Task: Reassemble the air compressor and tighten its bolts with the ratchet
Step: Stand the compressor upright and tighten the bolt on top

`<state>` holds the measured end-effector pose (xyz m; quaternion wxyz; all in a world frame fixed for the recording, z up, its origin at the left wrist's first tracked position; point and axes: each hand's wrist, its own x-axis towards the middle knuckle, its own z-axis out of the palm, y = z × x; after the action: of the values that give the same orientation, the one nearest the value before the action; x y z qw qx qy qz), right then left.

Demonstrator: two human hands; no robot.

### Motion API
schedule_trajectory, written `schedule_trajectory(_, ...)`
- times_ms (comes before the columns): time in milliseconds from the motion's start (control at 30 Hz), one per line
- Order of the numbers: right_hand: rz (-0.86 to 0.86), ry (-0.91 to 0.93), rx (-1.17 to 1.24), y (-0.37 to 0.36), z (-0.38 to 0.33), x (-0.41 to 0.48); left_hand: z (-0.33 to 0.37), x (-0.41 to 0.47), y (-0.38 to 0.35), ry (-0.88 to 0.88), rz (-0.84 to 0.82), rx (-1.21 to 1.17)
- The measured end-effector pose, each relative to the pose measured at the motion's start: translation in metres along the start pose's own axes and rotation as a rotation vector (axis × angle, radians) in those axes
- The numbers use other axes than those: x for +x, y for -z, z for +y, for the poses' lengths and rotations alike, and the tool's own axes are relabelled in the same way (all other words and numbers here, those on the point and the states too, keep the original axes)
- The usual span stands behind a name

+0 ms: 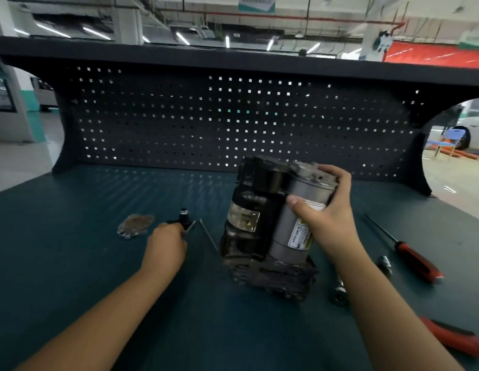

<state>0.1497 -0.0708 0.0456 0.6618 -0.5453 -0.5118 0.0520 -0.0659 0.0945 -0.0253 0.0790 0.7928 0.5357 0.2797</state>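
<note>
The air compressor (pixel 255 223) stands upright on the green bench, a dark body with a silver cylinder (pixel 294 236) on its right side. My right hand (pixel 326 210) grips the top of that cylinder, thumb across its front. My left hand (pixel 166 243) is curled on the bench to the compressor's left, its fingers at a small black fitting (pixel 183 216) and a long thin bolt (pixel 191 226); blur hides the exact hold. A second long bolt (pixel 209 239) lies beside the compressor. A flat metal cover plate (pixel 135 225) lies further left.
A red-handled screwdriver (pixel 409 254) lies to the right, with a socket (pixel 384 265) and a ratchet part (pixel 340 291) near my right forearm. Red-handled pliers (pixel 457 338) sit at the lower right. A dark pegboard (pixel 233 121) backs the bench (pixel 72 263).
</note>
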Motion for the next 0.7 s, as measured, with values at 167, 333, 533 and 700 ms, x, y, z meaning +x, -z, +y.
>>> schedule_trajectory(167, 0.008, -0.013, 0.016, -0.002, -0.005, -0.005, 0.007, 0.004, 0.034, -0.030, 0.164, -0.114)
schedule_trajectory(333, -0.020, -0.007, 0.012, -0.003, -0.009, -0.013, 0.030, 0.002, 0.077, -0.332, 0.450, -0.142)
schedule_trajectory(533, -0.042, -0.007, 0.045, -0.002, -0.009, -0.014, 0.078, -0.003, 0.152, -0.454, 0.681, -0.441)
schedule_trajectory(700, -0.046, -0.014, 0.045, 0.000, -0.008, -0.009, 0.133, -0.016, 0.209, -0.660, 0.799, -0.664)
